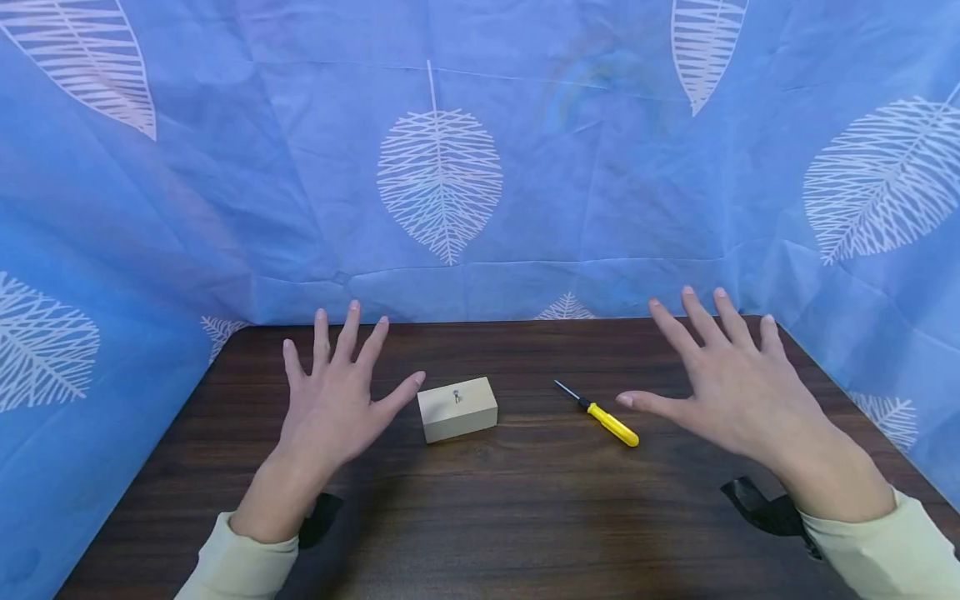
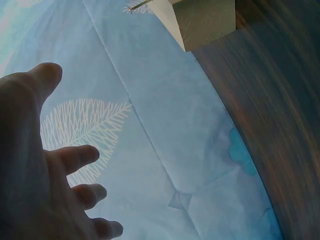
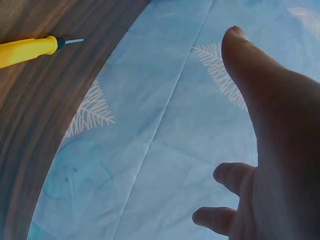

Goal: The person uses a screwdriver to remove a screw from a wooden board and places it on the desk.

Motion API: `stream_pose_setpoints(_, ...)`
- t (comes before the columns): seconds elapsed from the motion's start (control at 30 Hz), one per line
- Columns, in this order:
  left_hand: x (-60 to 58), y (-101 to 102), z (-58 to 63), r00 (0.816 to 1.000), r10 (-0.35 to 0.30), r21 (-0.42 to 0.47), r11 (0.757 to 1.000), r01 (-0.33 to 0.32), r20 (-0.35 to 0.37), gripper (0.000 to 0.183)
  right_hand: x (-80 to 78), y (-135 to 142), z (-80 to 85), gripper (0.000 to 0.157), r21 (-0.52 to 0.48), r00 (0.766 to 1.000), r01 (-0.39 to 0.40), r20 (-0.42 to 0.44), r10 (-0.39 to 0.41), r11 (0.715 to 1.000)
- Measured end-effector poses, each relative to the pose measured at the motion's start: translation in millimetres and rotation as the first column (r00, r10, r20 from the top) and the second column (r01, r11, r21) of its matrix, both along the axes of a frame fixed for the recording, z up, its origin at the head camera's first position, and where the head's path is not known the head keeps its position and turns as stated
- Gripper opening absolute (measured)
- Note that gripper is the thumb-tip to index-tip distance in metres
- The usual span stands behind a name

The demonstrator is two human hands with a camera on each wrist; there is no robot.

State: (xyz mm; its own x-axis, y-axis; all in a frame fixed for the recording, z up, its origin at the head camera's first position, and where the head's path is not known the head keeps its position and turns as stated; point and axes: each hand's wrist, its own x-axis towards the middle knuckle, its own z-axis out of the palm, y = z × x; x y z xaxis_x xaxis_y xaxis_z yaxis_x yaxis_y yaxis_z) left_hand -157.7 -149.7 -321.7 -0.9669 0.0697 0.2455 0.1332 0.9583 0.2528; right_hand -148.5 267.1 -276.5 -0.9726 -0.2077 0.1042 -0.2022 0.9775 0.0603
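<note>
A pale wooden block lies on the dark table with a small screw standing up from its top. To its right is a screwdriver with a yellow handle and a thin metal shaft that points to the back left. My left hand is spread wide just left of the block, its thumb near the block's corner, holding nothing. Fingers splayed, my right hand hovers to the right of the screwdriver and is likewise bare. The left wrist view shows part of the block; the right wrist view shows the screwdriver.
The dark wood-grain table reaches back to a blue cloth with white leaf prints, which hangs behind it and along both sides. A black strap sits at the right wrist, another black strap at the left.
</note>
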Motion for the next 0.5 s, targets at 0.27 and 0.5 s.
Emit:
stream_pose_setpoints(0.27, 1.9, 3, -9.6, 1.0, -0.02, 0.06, 0.998, 0.019, 0.011, 0.091, -0.8, 0, -4.4, 0.127, -0.066, 1.0, -0.003, 0.014, 0.004, 0.998)
stream_pose_setpoints(0.5, 0.1, 4, -21.0, 0.998, -0.04, 0.152, 0.988, 0.031, 0.052, 0.093, -0.4, 3, -11.8, 0.126, -0.193, 0.999, -0.014, 0.043, 0.023, 0.981)
